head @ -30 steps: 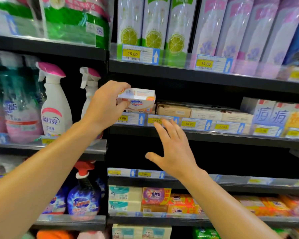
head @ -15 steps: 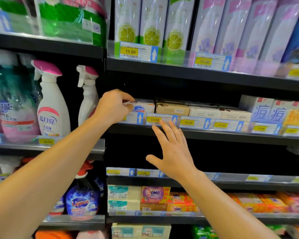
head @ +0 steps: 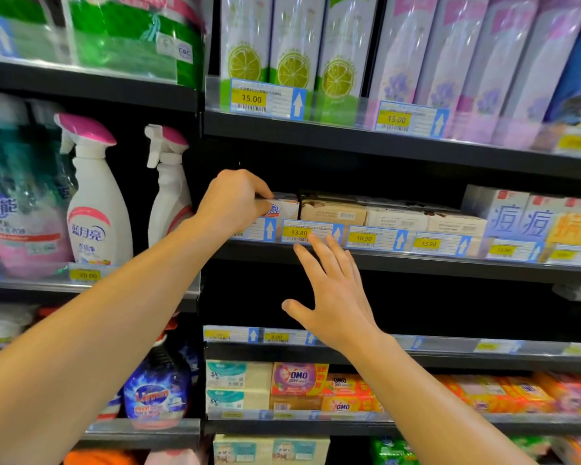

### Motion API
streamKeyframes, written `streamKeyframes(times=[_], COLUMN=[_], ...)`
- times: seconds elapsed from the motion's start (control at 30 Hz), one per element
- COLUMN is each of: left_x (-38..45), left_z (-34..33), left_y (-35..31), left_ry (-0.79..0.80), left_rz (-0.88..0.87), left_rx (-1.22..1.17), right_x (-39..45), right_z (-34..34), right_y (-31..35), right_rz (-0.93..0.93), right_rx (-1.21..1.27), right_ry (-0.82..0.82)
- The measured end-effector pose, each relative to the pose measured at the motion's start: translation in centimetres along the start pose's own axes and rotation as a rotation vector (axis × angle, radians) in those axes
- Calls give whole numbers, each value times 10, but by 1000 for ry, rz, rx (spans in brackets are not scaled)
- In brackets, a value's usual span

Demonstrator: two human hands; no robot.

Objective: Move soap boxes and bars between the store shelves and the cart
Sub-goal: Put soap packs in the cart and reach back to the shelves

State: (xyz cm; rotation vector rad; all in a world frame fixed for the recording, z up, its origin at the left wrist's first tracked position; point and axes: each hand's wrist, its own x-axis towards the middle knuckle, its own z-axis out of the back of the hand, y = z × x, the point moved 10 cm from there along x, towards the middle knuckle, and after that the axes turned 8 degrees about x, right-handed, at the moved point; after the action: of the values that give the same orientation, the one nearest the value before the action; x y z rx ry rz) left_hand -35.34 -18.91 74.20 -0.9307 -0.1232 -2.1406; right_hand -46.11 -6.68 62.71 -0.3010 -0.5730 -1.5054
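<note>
Since a second earlier the white soap box [head: 284, 209] had come down from mid-air and was sitting on the middle shelf [head: 383, 260], tucked in behind the price tags.

Going left to right from where I stood: two pink-capped spray bottles [head: 96, 203] were in the next bay over, nothing to do with this. Then the person's left hand [head: 232, 203], fingers curled over the box's top front corner and thumb on its face, so pinching it, not let go. The box lay at the far left end of the row, touching a tan box [head: 332, 213] on its right, with more pale boxes running along from there. Couldn't really tell which way its long side ran, since only the front face showed and the hand covered half of that.

Below and a bit right, the right hand [head: 336, 297] was spread wide, fingers straight, holding nothing, with the fingertips [head: 311, 241] up by the 13.80 tag [head: 299, 232]. Whether they actually touched the rail, no idea.

So the left hand was the one on the box, and the box lay straight ahead of it, deeper into the shelf. My guess is the next bit was just a nudge back and letting go.
</note>
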Motion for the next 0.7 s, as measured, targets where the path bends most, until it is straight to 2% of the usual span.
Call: streamKeyframes(times=[0.7], left_x=[0], left_z=[-2], left_y=[4], left_ry=[-43], left_rz=[82], left_rx=[34], right_x=[-5], right_z=[-2], right_y=[-3], right_rz=[-29], right_rx=[40], right_ry=[-16])
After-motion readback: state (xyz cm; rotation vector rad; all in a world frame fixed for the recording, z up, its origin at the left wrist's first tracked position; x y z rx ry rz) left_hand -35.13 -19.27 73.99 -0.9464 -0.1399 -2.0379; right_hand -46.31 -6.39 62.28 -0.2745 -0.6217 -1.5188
